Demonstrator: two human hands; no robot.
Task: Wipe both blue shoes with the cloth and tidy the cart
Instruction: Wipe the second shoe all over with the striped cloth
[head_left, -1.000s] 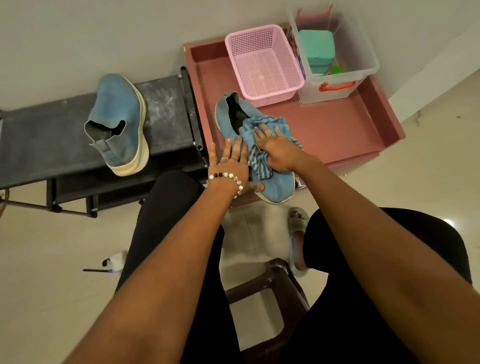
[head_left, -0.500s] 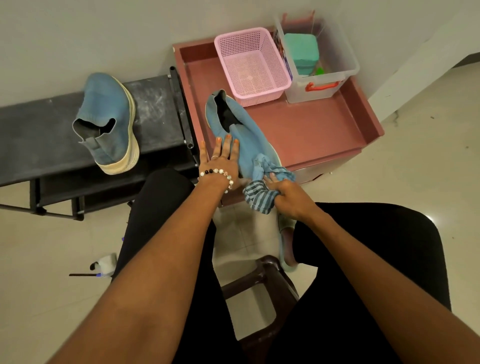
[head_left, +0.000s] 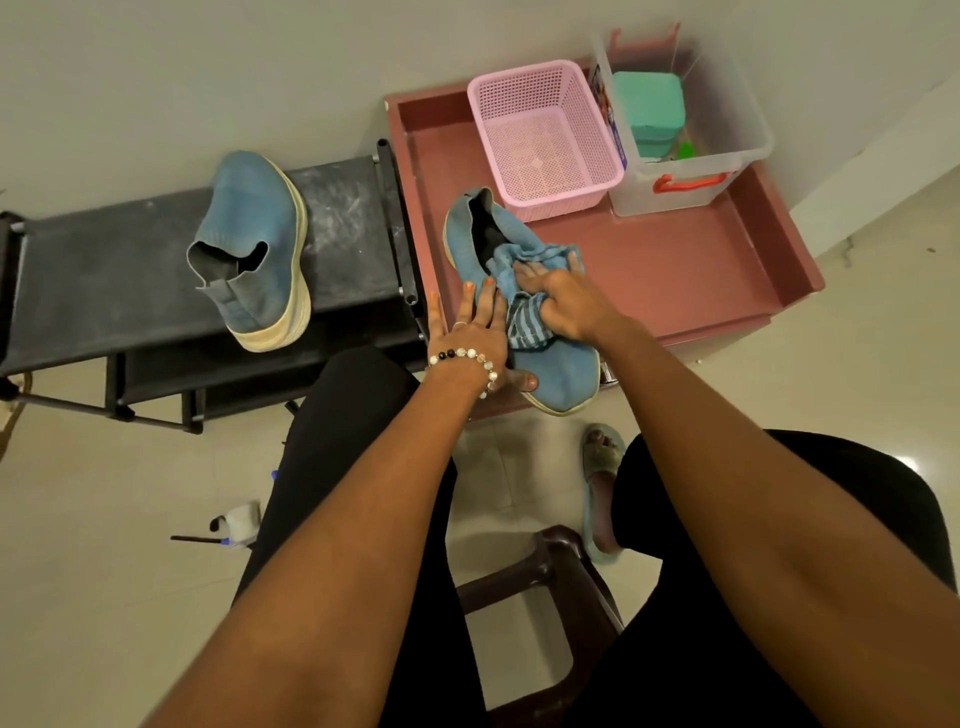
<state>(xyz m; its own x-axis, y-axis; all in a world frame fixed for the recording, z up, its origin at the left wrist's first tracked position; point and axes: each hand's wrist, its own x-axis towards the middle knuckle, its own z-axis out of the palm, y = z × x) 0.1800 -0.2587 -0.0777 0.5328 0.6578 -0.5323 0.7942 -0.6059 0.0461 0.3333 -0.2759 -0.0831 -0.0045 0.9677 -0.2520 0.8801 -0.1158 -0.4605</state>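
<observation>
One blue shoe (head_left: 563, 376) lies at the near left of the pink cart tray (head_left: 675, 270), its toe hanging over the front rim. My left hand (head_left: 475, 332) rests flat along the shoe's left side, fingers straight, thumb against the toe. My right hand (head_left: 563, 301) presses a blue striped cloth (head_left: 524, 322) onto the middle of the shoe's upper, fingers spread over the bunched fabric. The second blue shoe (head_left: 254, 244) lies tilted on its side on the black rack (head_left: 104, 270) to the left, untouched.
A pink mesh basket (head_left: 543, 135) and a clear plastic box (head_left: 691, 130) holding a green container stand at the tray's back. A brown stool (head_left: 545, 597) is between my knees. A small white bottle (head_left: 239, 522) lies on the floor at the left.
My right hand has carried the cloth from the shoe's toe, at the tray's front edge, back up onto the middle of the upper. The left hand stays on the shoe's side.
</observation>
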